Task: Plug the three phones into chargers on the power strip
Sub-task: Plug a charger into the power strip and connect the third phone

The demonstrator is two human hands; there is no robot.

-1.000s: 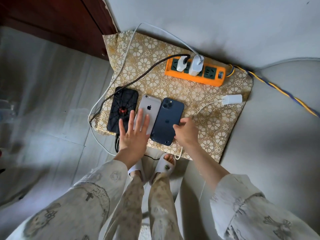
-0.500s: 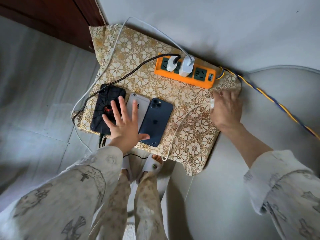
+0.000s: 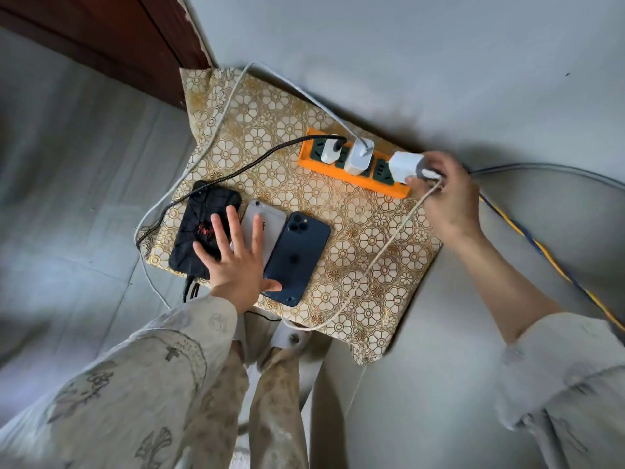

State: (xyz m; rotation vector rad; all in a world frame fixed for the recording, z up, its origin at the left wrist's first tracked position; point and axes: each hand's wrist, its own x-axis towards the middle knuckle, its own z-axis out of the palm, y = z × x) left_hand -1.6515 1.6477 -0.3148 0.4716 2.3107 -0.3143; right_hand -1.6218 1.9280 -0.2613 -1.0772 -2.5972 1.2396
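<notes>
Three phones lie face down side by side on a gold floral cloth [image 3: 372, 238]: a black phone with a red spider case [image 3: 199, 225], a silver phone [image 3: 270, 218] and a dark blue phone [image 3: 297, 252]. My left hand [image 3: 236, 262] rests flat on them, fingers spread. An orange power strip [image 3: 341, 172] sits at the cloth's far edge with two white chargers [image 3: 360, 157] plugged in. My right hand [image 3: 446, 194] grips a third white charger [image 3: 404, 165] over the strip's right end; its pale cable [image 3: 378, 255] runs back toward the cloth's near edge.
A black braided cable [image 3: 250, 164] and a white cable [image 3: 216, 126] run from the chargers around the cloth's left side. A yellow-blue twisted cord [image 3: 548, 252] leaves the strip to the right. A dark wooden door [image 3: 111, 38] stands at top left. My slippered feet [image 3: 291, 336] are below the cloth.
My right hand went from beside the blue phone to the loose white charger on the right, picked it up and carried it to the strip's right end. The left hand stayed on the phones.
</notes>
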